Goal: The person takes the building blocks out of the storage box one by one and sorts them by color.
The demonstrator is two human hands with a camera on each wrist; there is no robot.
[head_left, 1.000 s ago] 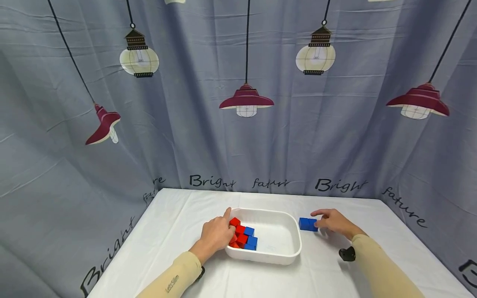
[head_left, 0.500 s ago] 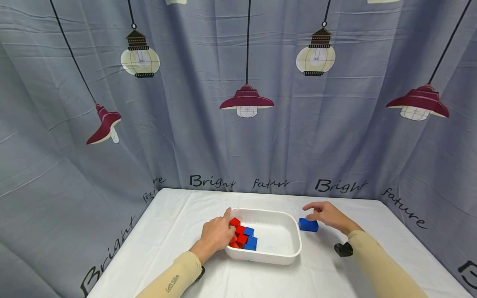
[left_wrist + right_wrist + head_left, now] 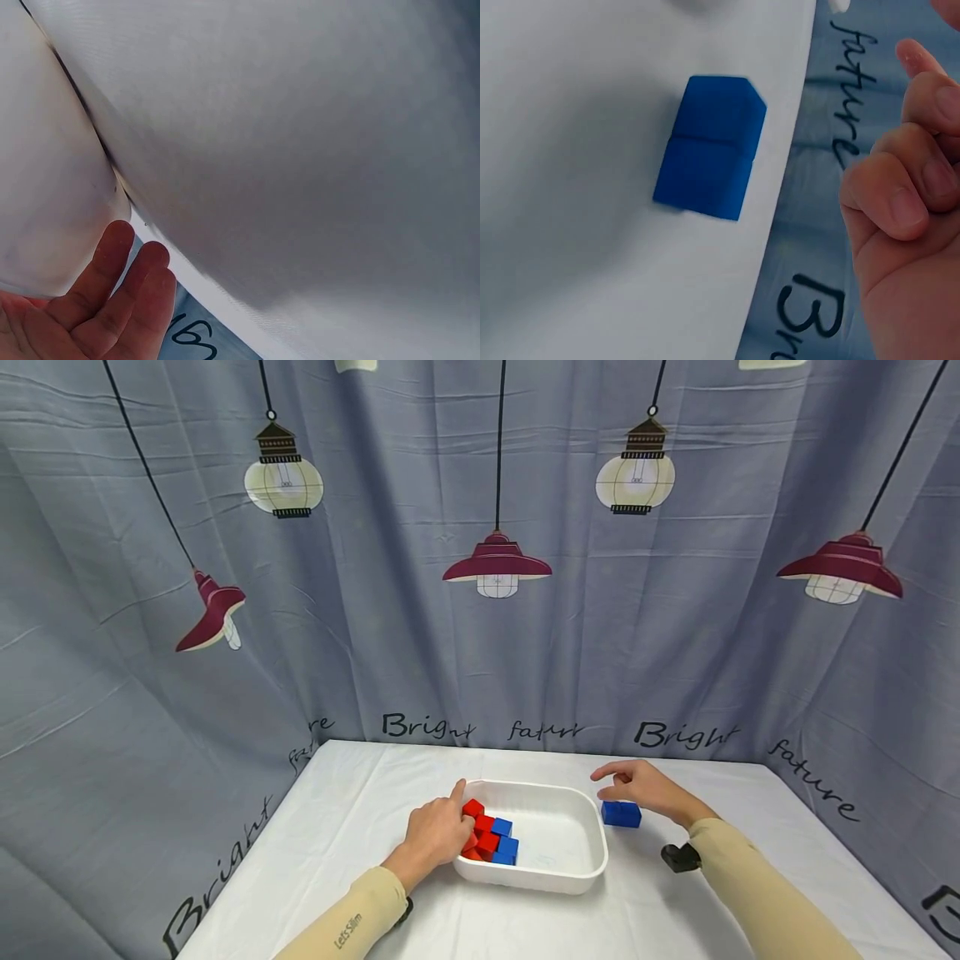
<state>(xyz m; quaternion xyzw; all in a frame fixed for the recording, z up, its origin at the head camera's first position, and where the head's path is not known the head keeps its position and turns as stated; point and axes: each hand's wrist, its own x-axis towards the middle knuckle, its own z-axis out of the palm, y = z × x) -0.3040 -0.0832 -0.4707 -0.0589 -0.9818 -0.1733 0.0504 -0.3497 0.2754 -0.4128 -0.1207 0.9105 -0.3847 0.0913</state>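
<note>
My left hand [image 3: 437, 828] holds the left end of a white plastic tray [image 3: 557, 883], thumb over the rim and index finger stretched along it. In the left wrist view its other fingers [image 3: 116, 236] lie against the outer wall. Red cubes [image 3: 487, 843] and blue cubes [image 3: 506, 850] fill the tray's left end, partly hidden by that hand. Two blue cubes [image 3: 621, 814] sit side by side on the table just right of the tray. Above and behind them hovers my right hand [image 3: 651, 787], thumb and index finger apart, other fingers [image 3: 889, 199] loosely curled, nothing visible in it.
A white cloth covers the table [image 3: 540, 931]. Its far edge meets a grey-blue curtain [image 3: 420, 652] printed with lamps and lettering, which also closes in both sides.
My right hand has risen off the two blue cubes and moved left toward the tray. The cubes stay about where they were; the left hand and tray have not moved.
</note>
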